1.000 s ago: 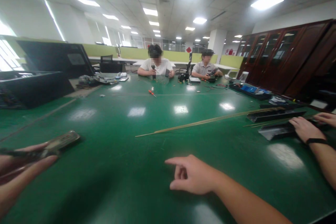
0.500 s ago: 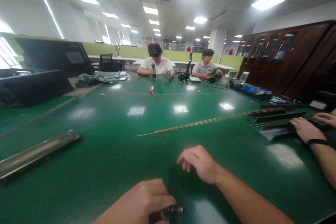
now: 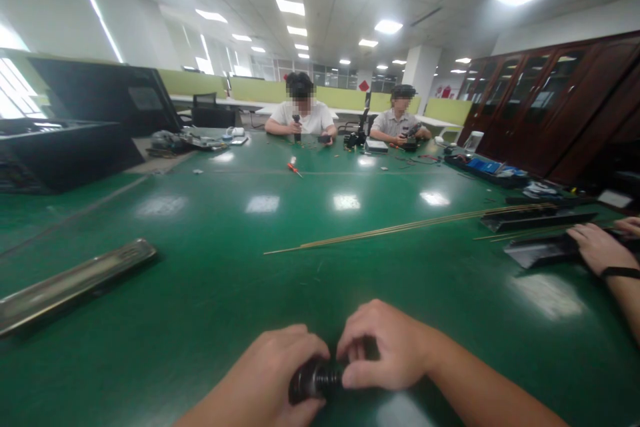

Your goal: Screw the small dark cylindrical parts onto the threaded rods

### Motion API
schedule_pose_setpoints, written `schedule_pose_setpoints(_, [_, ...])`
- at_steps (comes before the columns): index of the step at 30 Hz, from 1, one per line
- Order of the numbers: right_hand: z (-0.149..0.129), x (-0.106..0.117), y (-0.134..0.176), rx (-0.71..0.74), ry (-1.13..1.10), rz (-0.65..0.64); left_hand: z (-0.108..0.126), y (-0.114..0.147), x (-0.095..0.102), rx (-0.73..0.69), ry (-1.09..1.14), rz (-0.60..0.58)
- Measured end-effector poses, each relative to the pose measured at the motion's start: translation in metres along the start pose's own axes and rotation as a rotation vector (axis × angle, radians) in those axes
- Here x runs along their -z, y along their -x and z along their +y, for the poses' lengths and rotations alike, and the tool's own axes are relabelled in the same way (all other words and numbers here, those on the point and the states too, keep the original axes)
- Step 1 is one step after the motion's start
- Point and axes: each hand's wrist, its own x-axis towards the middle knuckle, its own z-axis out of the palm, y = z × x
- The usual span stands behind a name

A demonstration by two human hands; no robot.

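My left hand (image 3: 283, 370) is closed around a dark cylindrical tool (image 3: 307, 379) low in the head view, close to the table's near edge. Its ribbed, shiny nose points right, like the front end of a small drill; the palm hides the rest. At that nose is my right hand (image 3: 385, 350), thumb and fingers curled about the tip. The thumb touches the end, while the exact finger contact is partly hidden.
Thin brass-coloured rods (image 3: 370, 233) cross the green table (image 3: 225, 293) toward black metal channels (image 3: 540, 250), where another person's hand (image 3: 600, 247) rests. A long metal bar (image 3: 80, 283) lies left. Beyond are a red screwdriver (image 3: 294, 169) and two people holding tools.
My right hand has come down and left from above the table to the tool's nose. My left hand has raised the tool slightly, turning more of it into view.
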Motion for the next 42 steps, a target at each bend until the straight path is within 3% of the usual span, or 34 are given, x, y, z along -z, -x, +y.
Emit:
schedule_pose_setpoints(8, [-0.003, -0.003, -0.002, 0.035, 0.052, -0.004, -0.005, -0.001, -0.005, -0.102, 0.02, 0.044])
schedule_pose_setpoints(17, [0.001, -0.015, -0.006, 0.025, 0.221, 0.041, -0.012, -0.002, -0.016, 0.08, 0.047, 0.135])
schedule_pose_setpoints(42, [-0.003, -0.008, -0.003, 0.063, 0.313, 0.109, -0.017, 0.0, -0.012, 0.019, -0.003, 0.233])
